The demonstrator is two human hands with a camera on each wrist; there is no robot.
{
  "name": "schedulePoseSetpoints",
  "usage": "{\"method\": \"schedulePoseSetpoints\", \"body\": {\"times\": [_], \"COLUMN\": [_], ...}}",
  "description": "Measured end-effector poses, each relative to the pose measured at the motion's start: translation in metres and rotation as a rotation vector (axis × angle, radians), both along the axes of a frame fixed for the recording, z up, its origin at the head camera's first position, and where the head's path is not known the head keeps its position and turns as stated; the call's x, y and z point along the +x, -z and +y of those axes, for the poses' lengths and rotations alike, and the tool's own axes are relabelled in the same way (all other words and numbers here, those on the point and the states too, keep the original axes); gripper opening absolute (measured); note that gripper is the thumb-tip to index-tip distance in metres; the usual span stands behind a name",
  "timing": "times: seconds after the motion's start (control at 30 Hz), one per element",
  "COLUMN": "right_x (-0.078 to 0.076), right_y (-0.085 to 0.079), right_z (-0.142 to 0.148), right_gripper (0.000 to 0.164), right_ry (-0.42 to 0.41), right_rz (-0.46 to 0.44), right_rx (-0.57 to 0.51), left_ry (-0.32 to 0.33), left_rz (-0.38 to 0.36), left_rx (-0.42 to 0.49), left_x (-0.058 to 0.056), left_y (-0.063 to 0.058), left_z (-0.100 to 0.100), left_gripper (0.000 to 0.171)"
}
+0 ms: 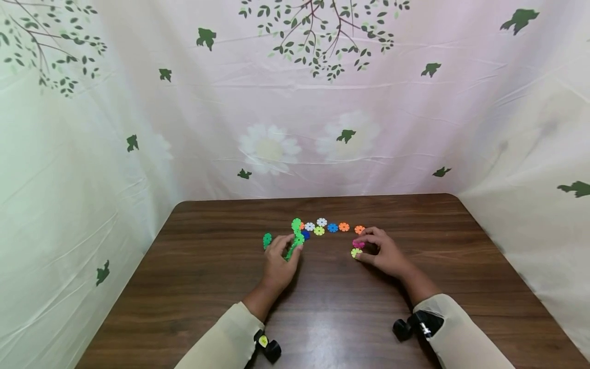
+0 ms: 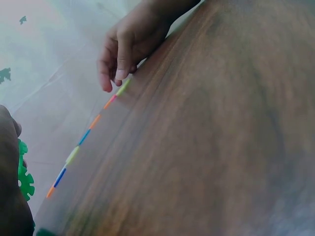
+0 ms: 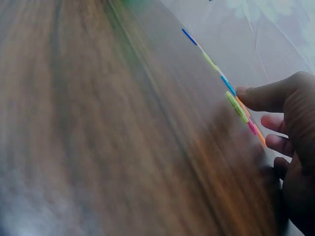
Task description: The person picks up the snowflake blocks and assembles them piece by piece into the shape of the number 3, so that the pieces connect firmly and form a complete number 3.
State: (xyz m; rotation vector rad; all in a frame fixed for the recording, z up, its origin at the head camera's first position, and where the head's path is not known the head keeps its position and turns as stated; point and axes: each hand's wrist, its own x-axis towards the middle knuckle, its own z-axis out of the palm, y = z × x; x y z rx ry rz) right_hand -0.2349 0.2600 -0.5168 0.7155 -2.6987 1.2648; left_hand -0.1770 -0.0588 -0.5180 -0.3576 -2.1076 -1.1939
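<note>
Between thumb and fingers, my left hand (image 1: 279,262) grips several notched green discs (image 1: 298,238) joined together, held above the table. In the left wrist view that hand shows only at the left edge, with part of the green discs (image 2: 25,182) beside it. My right hand (image 1: 389,254) is lowered over a yellow-green disc (image 1: 356,253) and a pink disc (image 1: 358,244) lying flat. Its thumb is at the yellow-green disc and its fingers reach over the pink one, loosely bent; firm contact cannot be made out. An orange disc (image 1: 359,230) lies just beyond those fingers.
Loose discs lie in an uneven row at the back of the brown table (image 1: 332,302): white (image 1: 321,222), yellow-green (image 1: 319,231), blue (image 1: 332,227) and orange (image 1: 343,226). A dark blue disc (image 1: 306,235) sits beside the left hand. Left of it is a green disc (image 1: 267,240). Printed cloth (image 1: 295,102) hangs behind.
</note>
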Motion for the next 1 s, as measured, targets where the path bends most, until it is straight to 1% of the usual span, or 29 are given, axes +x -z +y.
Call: {"method": "schedulePoseSetpoints", "body": {"times": [0.23, 0.37, 0.5, 0.67, 0.9, 1.0], "right_x": [-0.002, -0.001, 0.000, 0.001, 0.005, 0.006], "right_y": [0.004, 0.005, 0.004, 0.002, 0.001, 0.003], "right_z": [0.000, -0.001, -0.002, -0.004, -0.007, -0.010], "right_gripper": [0.027, 0.024, 0.019, 0.022, 0.026, 0.025], "right_ry": [-0.049, -0.077, -0.082, -0.069, -0.039, -0.054], "right_rz": [0.080, 0.092, 0.079, 0.079, 0.135, 0.173], "right_rx": [0.100, 0.129, 0.147, 0.128, 0.088, 0.074], "left_ry": [-0.015, -0.013, -0.003, 0.002, 0.014, 0.011], "left_rz": [-0.039, -0.060, -0.070, -0.076, -0.043, -0.038], "left_rx": [0.008, 0.013, 0.012, 0.006, -0.005, -0.010], "left_x": [0.001, 0.001, 0.001, 0.002, 0.001, 0.001], "left_y": [0.001, 0.000, 0.000, -0.001, -0.001, -0.001], "left_z": [0.000, 0.000, 0.000, 0.000, 0.000, 0.000], "left_gripper": [0.027, 0.027, 0.027, 0.027, 0.027, 0.027]}}
